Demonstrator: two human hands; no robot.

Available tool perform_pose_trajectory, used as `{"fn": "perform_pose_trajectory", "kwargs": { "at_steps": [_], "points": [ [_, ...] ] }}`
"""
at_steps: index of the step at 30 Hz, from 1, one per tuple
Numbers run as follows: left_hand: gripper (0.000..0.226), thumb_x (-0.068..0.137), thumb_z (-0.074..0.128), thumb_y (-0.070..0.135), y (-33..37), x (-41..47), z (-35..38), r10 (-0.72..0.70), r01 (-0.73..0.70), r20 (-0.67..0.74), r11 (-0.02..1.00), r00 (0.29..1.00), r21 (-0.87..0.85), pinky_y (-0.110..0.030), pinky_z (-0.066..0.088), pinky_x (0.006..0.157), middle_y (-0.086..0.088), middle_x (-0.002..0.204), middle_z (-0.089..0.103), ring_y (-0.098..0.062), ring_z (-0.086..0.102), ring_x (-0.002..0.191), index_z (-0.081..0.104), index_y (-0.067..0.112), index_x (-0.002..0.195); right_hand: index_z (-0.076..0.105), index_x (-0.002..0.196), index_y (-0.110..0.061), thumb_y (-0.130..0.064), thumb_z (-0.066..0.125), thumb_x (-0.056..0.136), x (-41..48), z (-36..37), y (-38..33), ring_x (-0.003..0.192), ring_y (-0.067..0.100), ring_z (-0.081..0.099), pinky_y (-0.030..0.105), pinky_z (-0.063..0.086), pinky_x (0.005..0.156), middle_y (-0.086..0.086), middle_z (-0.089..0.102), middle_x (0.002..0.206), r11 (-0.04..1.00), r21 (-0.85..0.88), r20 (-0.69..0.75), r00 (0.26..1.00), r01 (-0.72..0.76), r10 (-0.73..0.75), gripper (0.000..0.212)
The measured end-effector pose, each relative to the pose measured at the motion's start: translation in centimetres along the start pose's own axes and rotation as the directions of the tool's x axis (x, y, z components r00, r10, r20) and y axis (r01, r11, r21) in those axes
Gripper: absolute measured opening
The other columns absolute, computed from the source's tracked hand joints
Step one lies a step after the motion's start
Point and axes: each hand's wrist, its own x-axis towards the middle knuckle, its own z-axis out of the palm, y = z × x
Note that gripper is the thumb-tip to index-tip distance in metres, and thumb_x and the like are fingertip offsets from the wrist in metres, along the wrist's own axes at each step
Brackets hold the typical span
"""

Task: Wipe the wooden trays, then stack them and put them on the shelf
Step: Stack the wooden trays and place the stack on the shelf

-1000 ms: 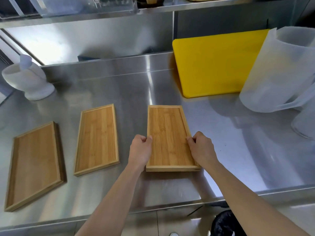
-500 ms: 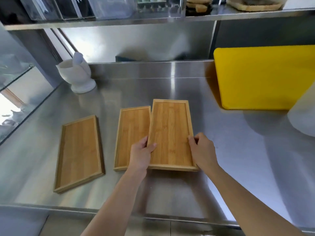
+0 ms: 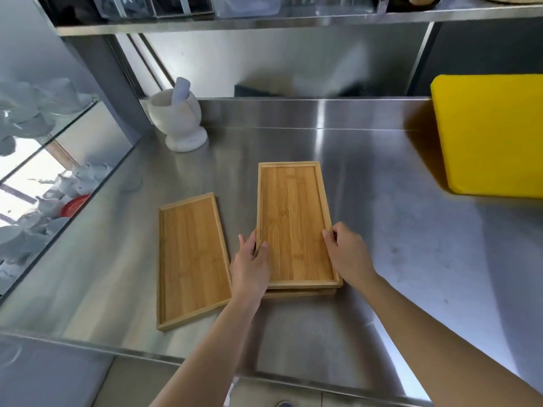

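A wooden tray [image 3: 293,221] lies on top of a second wooden tray [image 3: 299,292], of which only the near edge shows beneath it. My left hand [image 3: 251,265] grips the top tray's left rim and my right hand [image 3: 348,254] grips its right rim. A third wooden tray [image 3: 191,259] lies flat on the steel counter [image 3: 411,259] just left of the stack, apart from it. A steel shelf [image 3: 264,22] runs above the counter at the back.
A white mortar with a pestle [image 3: 177,118] stands at the back left. A yellow cutting board [image 3: 490,136] leans at the back right. Clear containers [image 3: 244,4] sit on the shelf. White crockery [image 3: 32,113] fills a glass case on the left.
Both hands carried the tray leftward from its own spot and set it on top of the middle tray. The view has swung left, so the far-left tray now sits beside the stack.
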Motion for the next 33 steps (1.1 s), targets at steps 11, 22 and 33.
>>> {"fn": "perform_pose_trajectory", "kwargs": {
  "at_steps": [11,22,33],
  "points": [
    [0.032,0.101,0.036,0.023,-1.0,0.5,-0.1,-0.096,0.097,0.048,0.995,0.994,-0.015,-0.034,0.045,0.097,0.009,0.117,0.064,-0.013,0.058,0.109,0.054,0.027,0.128,0.054,0.096,-0.004,-0.028,0.037,0.098,0.1,1.7,0.3,0.067,0.020,0.057,0.033,0.048,0.060,0.006,0.056,0.074,0.991,-0.133,0.023,0.999,-0.029,0.033,0.030],
    [0.037,0.100,0.038,0.025,-1.4,1.0,-1.0,-0.056,0.050,0.112,0.998,0.992,0.048,-0.037,0.044,0.104,0.010,0.127,0.061,-0.011,0.055,0.118,0.048,0.027,0.135,0.051,0.098,-0.008,-0.026,0.037,0.097,0.6,2.1,0.8,0.062,0.017,0.050,0.024,0.031,0.047,-0.001,0.050,0.070,0.962,-0.273,-0.051,0.998,0.025,-0.041,0.023],
    [0.063,0.091,0.057,0.010,-2.2,-0.9,-5.6,0.009,-0.297,0.430,0.736,0.903,0.609,-0.029,0.023,0.114,-0.003,0.152,0.035,-0.019,0.029,0.141,0.028,0.014,0.147,0.051,0.071,-0.009,-0.033,0.041,0.096,0.1,2.1,2.4,0.055,0.016,0.048,0.027,0.039,0.053,-0.003,0.044,0.056,0.990,-0.140,0.067,0.997,0.035,-0.026,0.037]
  ]
}}
